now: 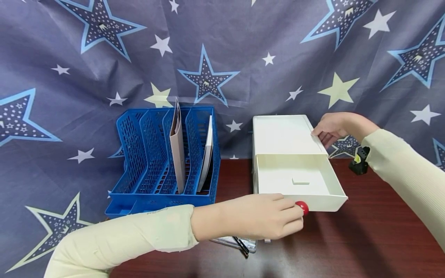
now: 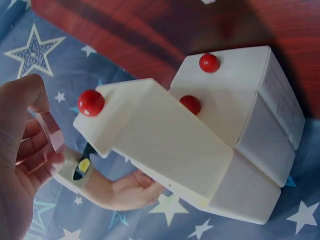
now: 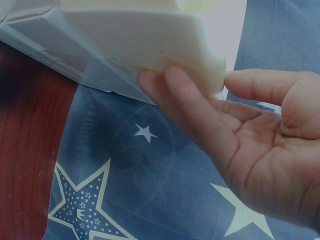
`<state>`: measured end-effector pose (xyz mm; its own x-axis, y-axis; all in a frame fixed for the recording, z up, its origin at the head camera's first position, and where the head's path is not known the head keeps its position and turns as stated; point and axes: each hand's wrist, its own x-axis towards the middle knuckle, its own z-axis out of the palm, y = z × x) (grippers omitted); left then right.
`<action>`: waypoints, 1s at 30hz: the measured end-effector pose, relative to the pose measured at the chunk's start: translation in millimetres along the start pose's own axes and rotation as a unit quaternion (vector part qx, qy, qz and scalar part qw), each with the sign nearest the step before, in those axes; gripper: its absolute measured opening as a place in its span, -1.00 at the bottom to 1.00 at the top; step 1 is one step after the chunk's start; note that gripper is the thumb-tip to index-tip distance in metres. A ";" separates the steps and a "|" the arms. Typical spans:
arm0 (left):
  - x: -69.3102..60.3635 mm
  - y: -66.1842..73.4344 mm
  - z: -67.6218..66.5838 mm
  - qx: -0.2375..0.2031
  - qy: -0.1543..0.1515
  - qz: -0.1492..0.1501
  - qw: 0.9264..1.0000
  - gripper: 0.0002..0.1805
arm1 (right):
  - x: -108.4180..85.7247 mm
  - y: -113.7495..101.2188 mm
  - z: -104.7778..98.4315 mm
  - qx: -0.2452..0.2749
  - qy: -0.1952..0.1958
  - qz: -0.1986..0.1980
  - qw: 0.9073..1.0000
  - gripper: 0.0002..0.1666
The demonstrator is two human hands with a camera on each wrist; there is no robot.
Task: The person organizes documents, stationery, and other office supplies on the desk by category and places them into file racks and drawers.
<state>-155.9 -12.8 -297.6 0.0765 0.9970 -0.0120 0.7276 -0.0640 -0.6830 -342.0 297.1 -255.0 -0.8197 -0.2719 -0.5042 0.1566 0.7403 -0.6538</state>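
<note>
A white drawer cabinet (image 1: pixel 283 133) has its top drawer (image 1: pixel 333 202) pulled out. Inside lies a small white block (image 1: pixel 300 182). My left hand (image 1: pixel 260 218) is in front of the drawer beside its red knob (image 1: pixel 302 207). In the left wrist view the hand (image 2: pixel 22 155) pinches a small pink block (image 2: pixel 50 131) between thumb and fingers, apart from the knob (image 2: pixel 91 102). My right hand (image 1: pixel 333 127) grips the cabinet's right top edge, thumb above and fingers (image 3: pixel 187 95) against the side.
A blue file rack (image 1: pixel 126 154) stands at left, holding a brownish folder (image 1: pixel 178 158) and a white booklet or folder (image 1: pixel 206 158). A black pen (image 1: pixel 241 247) and a pale flat item (image 1: pixel 226 242) lie in front, partly hidden by the left arm. Behind hangs a star-patterned cloth (image 1: pixel 236 38).
</note>
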 end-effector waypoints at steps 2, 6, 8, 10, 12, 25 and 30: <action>-0.5 -4.3 -1.4 -0.002 -0.005 -0.006 1.000 -0.65 | -0.1 0.1 0.1 -0.003 0.001 0.000 1.000 -0.48; -1.7 -12.9 -2.8 -0.010 0.000 -0.025 1.000 -0.66 | 0.2 0.3 0.2 -0.006 0.002 0.000 1.000 -0.48; -2.4 -17.9 -3.5 -0.024 0.006 -0.035 0.999 -0.66 | 0.7 0.6 0.4 -0.005 0.003 0.001 1.000 -0.49; -3.2 -23.5 -4.0 -0.034 0.019 -0.048 0.998 -0.66 | 0.9 0.7 0.5 -0.005 0.004 0.001 1.000 -0.49; -3.6 -29.4 -3.7 -0.041 0.036 -0.060 0.997 -0.68 | 1.2 0.8 0.5 -0.006 0.006 0.002 1.000 -0.50; -1.2 -64.2 -3.1 -0.072 0.043 -0.112 0.990 -0.67 | 0.9 0.5 0.2 -0.009 0.007 0.002 1.000 -0.50; 1.9 -74.9 -6.3 -0.104 0.034 -0.138 0.984 -0.71 | 1.4 0.6 -0.2 -0.010 0.008 0.004 1.000 -0.49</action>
<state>-206.0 -6.4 -241.8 -0.1040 0.9729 0.2066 0.8503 0.1947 -0.4889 -343.2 297.3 -256.0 -0.8275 -0.2562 -0.4995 0.1514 0.7550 -0.6380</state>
